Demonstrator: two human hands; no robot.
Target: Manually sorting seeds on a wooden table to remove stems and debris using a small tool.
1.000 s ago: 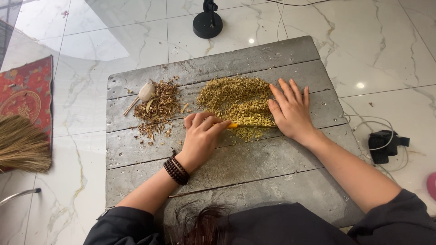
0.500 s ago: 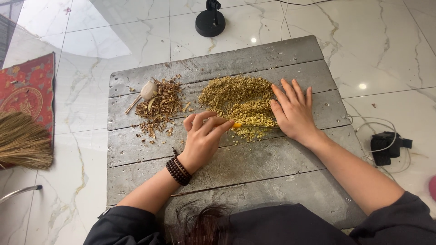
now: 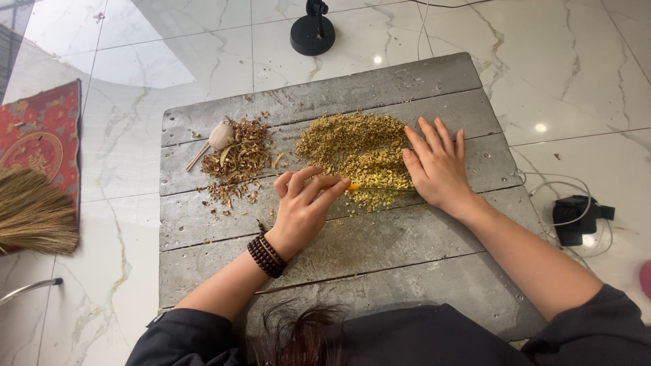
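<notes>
A pale marble floor (image 3: 576, 61) with grey veins fills the view, and on it lies a weathered grey wooden board (image 3: 380, 271) made of several planks. At the left edge of the view a red patterned rug (image 3: 41, 132) meets the bristles of a straw broom (image 3: 30, 213). Beyond the board's far edge stands a round black stand base (image 3: 313, 34), and to the right of the board a small black device (image 3: 576, 218) sits among white cables.

On the board's far half lies a broad heap of yellow-green chopped plant bits (image 3: 356, 149). To its left, well apart, is a smaller pile of brown dried scraps (image 3: 237, 159), with a pale bulb-shaped piece on a thin stem (image 3: 218, 135) at its far left edge.

The right hand (image 3: 437, 166) lies flat and open, fingers spread, palm down on the right side of the yellow-green heap. The left hand (image 3: 305, 203), with a dark beaded bracelet (image 3: 266, 256) at the wrist, is curled closed around a thin orange-tipped tool (image 3: 354, 186); its tip touches the near edge of the heap, just beside the right hand's thumb. What kind of tool it is cannot be told, since most of it is hidden in the fingers.
</notes>
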